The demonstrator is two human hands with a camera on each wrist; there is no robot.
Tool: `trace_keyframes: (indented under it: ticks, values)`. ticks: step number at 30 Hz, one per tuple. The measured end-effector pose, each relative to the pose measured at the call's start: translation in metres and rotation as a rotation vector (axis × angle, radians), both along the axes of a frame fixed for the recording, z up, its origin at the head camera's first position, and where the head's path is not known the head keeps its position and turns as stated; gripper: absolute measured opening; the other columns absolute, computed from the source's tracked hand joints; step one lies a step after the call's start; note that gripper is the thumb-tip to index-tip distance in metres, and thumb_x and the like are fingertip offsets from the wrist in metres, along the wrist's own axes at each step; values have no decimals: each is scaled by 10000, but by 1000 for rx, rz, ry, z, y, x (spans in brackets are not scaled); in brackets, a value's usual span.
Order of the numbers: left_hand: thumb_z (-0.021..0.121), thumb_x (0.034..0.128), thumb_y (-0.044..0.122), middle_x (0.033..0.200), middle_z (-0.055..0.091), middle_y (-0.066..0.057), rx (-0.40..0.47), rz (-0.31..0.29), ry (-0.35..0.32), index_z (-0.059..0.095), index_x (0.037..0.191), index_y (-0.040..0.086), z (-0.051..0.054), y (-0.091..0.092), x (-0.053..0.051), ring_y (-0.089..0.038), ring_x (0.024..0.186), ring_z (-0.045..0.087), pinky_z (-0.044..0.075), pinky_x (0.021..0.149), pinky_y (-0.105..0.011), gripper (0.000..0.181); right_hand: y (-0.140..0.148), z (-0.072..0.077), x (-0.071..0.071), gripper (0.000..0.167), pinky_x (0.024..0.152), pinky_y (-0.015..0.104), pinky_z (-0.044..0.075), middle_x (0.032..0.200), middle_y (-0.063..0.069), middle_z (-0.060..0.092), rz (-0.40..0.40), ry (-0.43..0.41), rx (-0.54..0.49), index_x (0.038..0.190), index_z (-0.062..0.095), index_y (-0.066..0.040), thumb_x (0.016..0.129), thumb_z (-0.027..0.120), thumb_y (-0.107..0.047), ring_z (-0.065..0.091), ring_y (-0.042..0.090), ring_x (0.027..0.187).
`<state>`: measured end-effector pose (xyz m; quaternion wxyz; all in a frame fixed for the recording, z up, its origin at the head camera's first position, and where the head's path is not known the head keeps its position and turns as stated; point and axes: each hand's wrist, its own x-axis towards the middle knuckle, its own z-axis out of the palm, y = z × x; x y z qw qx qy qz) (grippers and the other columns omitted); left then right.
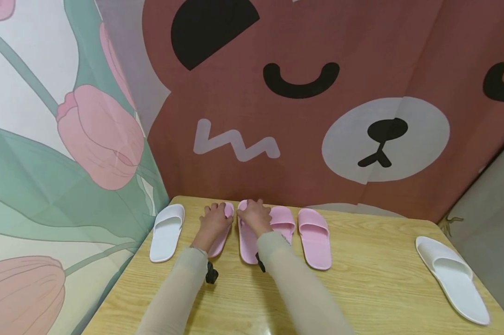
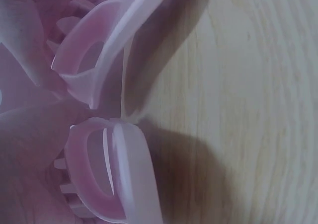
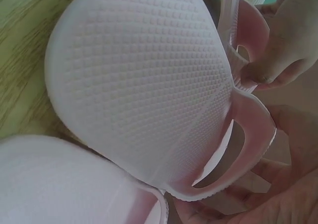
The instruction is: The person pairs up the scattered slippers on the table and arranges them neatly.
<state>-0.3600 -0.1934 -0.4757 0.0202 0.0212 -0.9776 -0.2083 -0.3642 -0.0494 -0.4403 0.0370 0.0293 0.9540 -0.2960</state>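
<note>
My left hand (image 1: pixel 214 221) grips a pink slipper (image 1: pixel 221 243) by its strap, near the back edge of the wooden table. Beside it, my right hand (image 1: pixel 255 216) holds another pink slipper (image 1: pixel 247 239) by the strap, its textured footbed (image 3: pixel 144 80) seen large in the right wrist view. In the left wrist view the sole edge (image 2: pixel 136 169) casts a shadow on the wood. Whether either slipper is fully lifted, I cannot tell. Just right of my right hand lies a third pink slipper (image 1: pixel 282 218), partly covered by the sleeve.
Another pink slipper (image 1: pixel 315 242) stands farther right. One white slipper (image 1: pixel 166 237) lies at the table's left edge, a second white slipper (image 1: pixel 457 284) near its right edge. A printed bear curtain (image 1: pixel 298 139) hangs behind the wooden table (image 1: pixel 373 265), a tulip curtain (image 1: pixel 101 135) at left.
</note>
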Motion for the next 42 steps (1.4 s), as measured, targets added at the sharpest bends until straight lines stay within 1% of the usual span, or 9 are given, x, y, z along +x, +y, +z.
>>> trace_keyframes:
  ticks: [7,12,17,22,28,36,42]
  values:
    - [623,977,392,1506,414,-230,4,-4,8,435,1510,52,-1,1,-1,-461,1393,320,328,1046,-722,659,-2,-3,-3,551,936,614,448,1344,189,508,-23,-3,11,1343,622,-121,921,675,-471,482,491,1194]
    - [624,982,384,1505,416,-234,-1,-8,8,434,1511,49,-2,2,-1,-462,1394,318,338,1039,-715,654,-3,-4,-2,551,922,615,462,1337,195,515,-32,3,23,1320,632,-98,924,675,-479,491,499,1182]
    - [624,981,376,1496,426,-240,-5,-14,21,443,1503,42,-3,3,0,-473,1385,327,357,1026,-705,646,-5,-6,-1,564,919,613,467,1356,204,508,-39,6,34,1327,624,-85,925,674,-476,494,499,1179]
    - [614,988,389,1492,433,-242,-6,-13,33,449,1500,43,-5,3,0,-472,1380,335,361,1027,-698,639,-7,-9,-2,593,908,605,475,1376,209,503,-35,10,51,1349,609,-82,921,674,-488,501,494,1166]
    - [606,988,401,1489,439,-243,-7,-11,20,464,1491,37,-9,1,1,-472,1381,334,344,1039,-704,637,-9,-13,-2,626,900,588,483,1391,214,487,-32,-9,49,1379,596,-89,918,673,-505,511,484,1155]
    - [586,998,430,1473,459,-246,-11,-19,38,485,1483,41,-10,0,3,-474,1361,350,342,1028,-710,630,-13,-17,-2,613,874,556,503,1328,204,525,-23,-31,82,1346,614,-87,928,650,-533,542,461,1128]
    - [564,1004,438,1516,419,-250,-9,-25,18,460,1507,47,-9,0,4,-487,1390,322,309,1060,-717,646,-13,-16,-3,618,877,552,504,1333,209,524,-10,-52,103,1325,628,-79,936,629,-559,545,458,1124]
